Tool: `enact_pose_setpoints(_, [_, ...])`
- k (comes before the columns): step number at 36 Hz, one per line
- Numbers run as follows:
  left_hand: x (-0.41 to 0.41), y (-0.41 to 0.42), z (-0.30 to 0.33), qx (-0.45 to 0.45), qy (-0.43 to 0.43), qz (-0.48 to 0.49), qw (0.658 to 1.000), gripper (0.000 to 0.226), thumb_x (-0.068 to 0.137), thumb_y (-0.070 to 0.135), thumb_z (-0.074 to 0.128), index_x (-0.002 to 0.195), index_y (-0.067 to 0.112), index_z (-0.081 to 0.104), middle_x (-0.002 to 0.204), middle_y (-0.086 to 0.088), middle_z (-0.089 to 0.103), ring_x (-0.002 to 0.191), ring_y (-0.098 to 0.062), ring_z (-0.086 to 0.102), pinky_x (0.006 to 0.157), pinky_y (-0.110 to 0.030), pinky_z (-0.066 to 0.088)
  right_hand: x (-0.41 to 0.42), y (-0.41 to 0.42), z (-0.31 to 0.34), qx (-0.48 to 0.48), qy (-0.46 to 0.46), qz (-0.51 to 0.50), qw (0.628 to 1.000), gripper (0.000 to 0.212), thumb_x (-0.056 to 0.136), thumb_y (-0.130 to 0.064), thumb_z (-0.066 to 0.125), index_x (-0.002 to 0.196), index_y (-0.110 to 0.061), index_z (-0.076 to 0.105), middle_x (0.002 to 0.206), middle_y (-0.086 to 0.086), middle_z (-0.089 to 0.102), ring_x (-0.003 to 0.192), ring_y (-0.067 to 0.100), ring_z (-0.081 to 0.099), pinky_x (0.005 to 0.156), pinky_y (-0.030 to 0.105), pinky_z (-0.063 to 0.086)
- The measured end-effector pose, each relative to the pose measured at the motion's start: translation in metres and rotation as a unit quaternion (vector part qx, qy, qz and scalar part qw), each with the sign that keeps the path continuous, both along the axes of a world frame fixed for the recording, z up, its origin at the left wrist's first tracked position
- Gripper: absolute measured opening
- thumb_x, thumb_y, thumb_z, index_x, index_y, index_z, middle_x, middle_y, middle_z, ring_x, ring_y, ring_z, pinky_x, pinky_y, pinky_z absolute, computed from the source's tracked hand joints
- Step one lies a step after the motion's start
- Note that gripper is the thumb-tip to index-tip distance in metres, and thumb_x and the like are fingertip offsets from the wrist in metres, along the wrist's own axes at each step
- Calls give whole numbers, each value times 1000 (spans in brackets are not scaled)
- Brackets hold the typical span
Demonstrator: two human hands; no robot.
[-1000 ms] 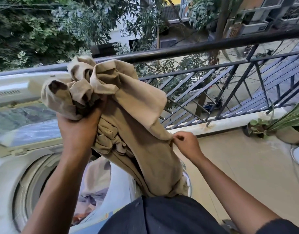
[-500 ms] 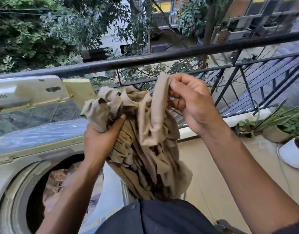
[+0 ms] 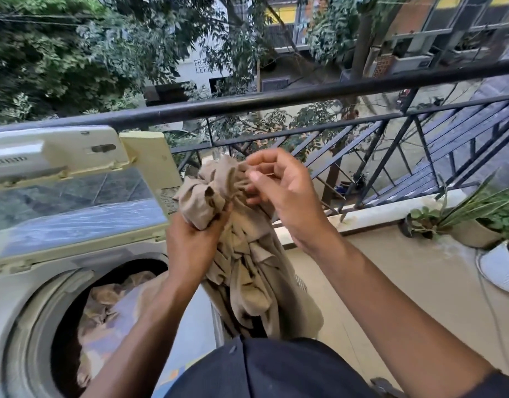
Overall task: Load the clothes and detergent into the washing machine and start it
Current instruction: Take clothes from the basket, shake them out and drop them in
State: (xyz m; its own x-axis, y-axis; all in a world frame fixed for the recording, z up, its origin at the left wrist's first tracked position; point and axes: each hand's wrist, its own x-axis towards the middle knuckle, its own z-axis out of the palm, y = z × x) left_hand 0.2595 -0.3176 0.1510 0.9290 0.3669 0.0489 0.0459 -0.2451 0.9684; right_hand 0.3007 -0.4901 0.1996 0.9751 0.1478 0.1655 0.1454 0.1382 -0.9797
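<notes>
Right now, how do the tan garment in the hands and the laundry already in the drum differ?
The tan garment hangs bunched outside the washing machine, gripped by the left hand and pinched by the right hand; the drum laundry lies loose inside, untouched. The garment is plain tan; the laundry mixes tan with pale fabric. Both are crumpled.

Both forearms are bare from wrist to elbow, and the hands (image 3: pixel 279 193) carry no rings, watch or gloves. A dark navy garment (image 3: pixel 276 369) covers the torso — a small button sits near its upper edge — and a dark sleeve edge (image 3: pixel 503 383) shows at the right upper arm.
</notes>
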Motion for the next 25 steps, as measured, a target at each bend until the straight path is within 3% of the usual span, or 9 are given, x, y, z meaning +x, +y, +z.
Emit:
enact_pose_setpoints(3, [1,8,3,-40,-9,40,998,43,74,56,86,110,33,78,104,13,80,104,-13,75,94,-54,60,-4,-9,-35,-103,0,-120,987,29,87,0,60,99,-26,66,93,6,67,84,23,66,72,46,57])
enact_pose_setpoints(5, [2,13,7,-59,-17,50,997,39,75,53,87,108,35,79,105,11,81,105,-15,75,96,-55,60,-6,-18,-66,-174,27,-149,973,31,85,2,60,89,-29,64,85,-7,67,79,10,63,73,37,55])
enact_pose_setpoints(7, [3,15,12,-76,-26,54,995,32,76,50,88,104,38,80,104,9,81,105,-18,76,95,-57,60,-8,-27,-97,-271,72,-110,954,33,85,4,60,83,-29,62,79,-11,67,74,3,62,73,29,52])
enact_pose_setpoints(11, [3,13,22,-111,-41,60,991,22,83,36,88,103,34,80,107,8,81,107,-16,76,98,-52,60,-17,-38,-142,-418,138,37,897,25,77,-6,62,86,-28,70,80,-7,71,79,14,68,75,35,57])
enact_pose_setpoints(14, [3,12,28,-124,-53,69,988,22,85,28,87,106,29,80,107,6,81,108,-16,76,99,-50,60,-26,-39,-145,-432,143,91,886,42,72,-18,63,112,-29,73,94,-8,73,89,16,70,81,41,61])
enact_pose_setpoints(17, [2,14,29,-118,-52,80,988,32,84,36,87,115,28,78,109,7,80,107,-15,76,98,-49,60,-32,-33,-139,-464,130,109,870,63,70,-21,62,131,-35,57,118,0,65,106,26,65,88,45,59])
enact_pose_setpoints(21, [4,17,25,-118,-51,104,986,45,76,53,88,114,32,78,109,7,80,107,-15,76,97,-51,60,-38,-26,-139,-456,48,5,888,41,73,-35,71,102,-35,43,102,-11,51,86,20,59,72,42,54])
enact_pose_setpoints(25, [3,16,23,-121,-53,101,986,43,75,51,88,113,32,79,109,7,80,107,-15,76,97,-51,60,-35,-22,-142,-451,-14,-50,891,30,79,-47,71,96,-33,50,91,-15,57,81,13,57,67,36,50])
